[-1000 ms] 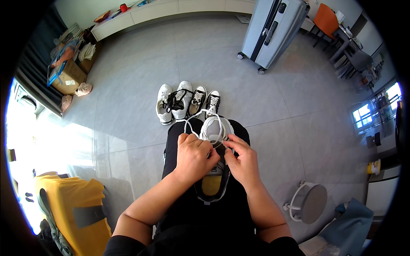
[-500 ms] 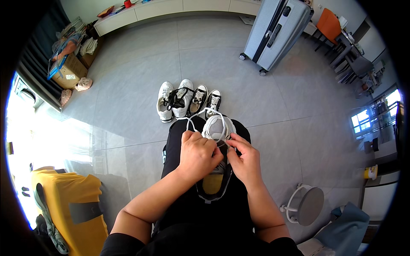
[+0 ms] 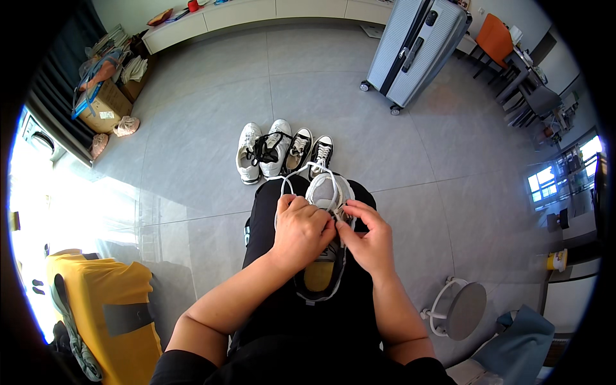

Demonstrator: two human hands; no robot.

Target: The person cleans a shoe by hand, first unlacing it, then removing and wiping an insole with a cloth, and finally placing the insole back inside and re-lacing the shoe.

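A sneaker (image 3: 319, 277) rests on my black-trousered lap, its light grey toe pointing away and its yellowish insole facing up. A white shoelace (image 3: 313, 165) arches over the toe in a long loose loop. My left hand (image 3: 301, 228) is closed above the left side of the eyelets, fingers curled and the thumb pressed in on the lace. On the other side my right hand (image 3: 367, 239) pinches the lace beside the eyelets with thumb and fingertips. The two hands almost meet over the tongue, and the exact spot of each grip is partly hidden.
Beyond my knees, white shoes (image 3: 248, 154) and black-and-white canvas shoes (image 3: 298, 151) stand in a row. A silver suitcase (image 3: 410, 54) is upright at the far right. Nearer right is a round grey stool (image 3: 466, 310); at left, yellow cloth (image 3: 106, 289) drapes over something.
Both hands have shifted slightly, and their fingertips are closer together over the eyelets. My left hand has moved a little to the right. The lace loop keeps nearly the same shape.
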